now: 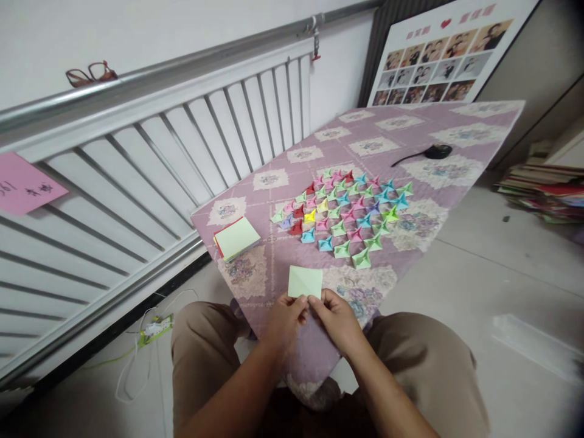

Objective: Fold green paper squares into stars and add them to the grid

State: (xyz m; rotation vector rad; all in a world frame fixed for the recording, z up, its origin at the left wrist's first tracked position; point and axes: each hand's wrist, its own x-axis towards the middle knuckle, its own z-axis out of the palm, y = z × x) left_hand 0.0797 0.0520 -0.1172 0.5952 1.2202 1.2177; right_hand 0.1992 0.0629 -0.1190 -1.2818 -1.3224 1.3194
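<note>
A pale green square of paper (305, 282) with faint crease lines is held up between my two hands, just over the near corner of the table. My left hand (289, 311) pinches its lower edge on the left, and my right hand (332, 313) pinches the same edge on the right, thumbs close together on top. Beyond the sheet stand rows of small folded paper boats (338, 229) in green, pink, blue, red and yellow. To the left of the sheet lies a stack of square paper (238, 237), pale green on top with red and yellow edges showing.
A purple floral tablecloth (292, 182) covers the table. A black object with a cord (438, 151) rests at the far right. Along the left runs a white radiator (182, 146), glasses (91, 74) above it. A power strip (156, 328) lies on the floor.
</note>
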